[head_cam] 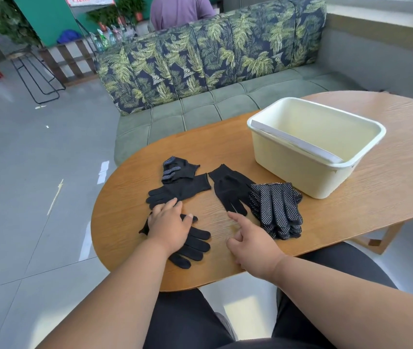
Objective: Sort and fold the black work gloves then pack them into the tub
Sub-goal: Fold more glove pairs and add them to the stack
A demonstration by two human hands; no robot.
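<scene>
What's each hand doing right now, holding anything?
Left hand: open, pressed flat on a glove.
Right hand: open, holds nothing, index finger out over the table.

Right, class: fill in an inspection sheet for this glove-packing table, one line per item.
Surface: oval wooden table.
Job's things: cream tub, nothing visible inside; dotted glove stack beside it; plain gloves spread out; one folded glove.
Clutter: nothing seen.
Hands: left hand rests flat on a near glove; right hand holds nothing, forefinger pointing.
Cables: nothing seen.
Surroundings: leaf-print sofa, seated person behind it.
</scene>
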